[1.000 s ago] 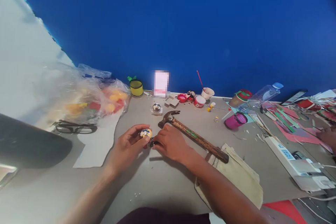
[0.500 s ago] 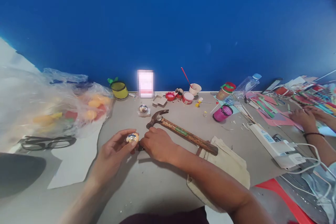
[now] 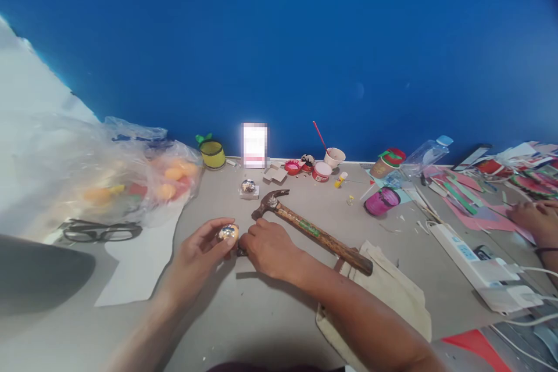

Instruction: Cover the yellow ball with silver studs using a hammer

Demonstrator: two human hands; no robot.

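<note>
My left hand (image 3: 198,256) pinches a small egg-shaped ball (image 3: 229,233), orange with shiny silver covering part of it, just above the grey table (image 3: 270,314). My right hand (image 3: 270,247) rests on the table beside it, fingers curled on a small dark thing I cannot make out, touching the ball's right side. A hammer (image 3: 311,229) with a worn wooden handle lies diagonally just behind my right hand. A second shiny silver ball (image 3: 248,186) sits on a small white block farther back.
A clear plastic bag (image 3: 131,180) of orange and red pieces lies left, with black glasses (image 3: 100,231) and white paper (image 3: 135,258). A cloth bag (image 3: 392,290), pink cup (image 3: 381,200), power strip (image 3: 475,264) and paper scraps are right. Another person's hand (image 3: 534,218) works at far right.
My hands have held the same grip on the ball and small dark thing. The camera swung, shifting the whole table in view. The other person's hand moved at the right.
</note>
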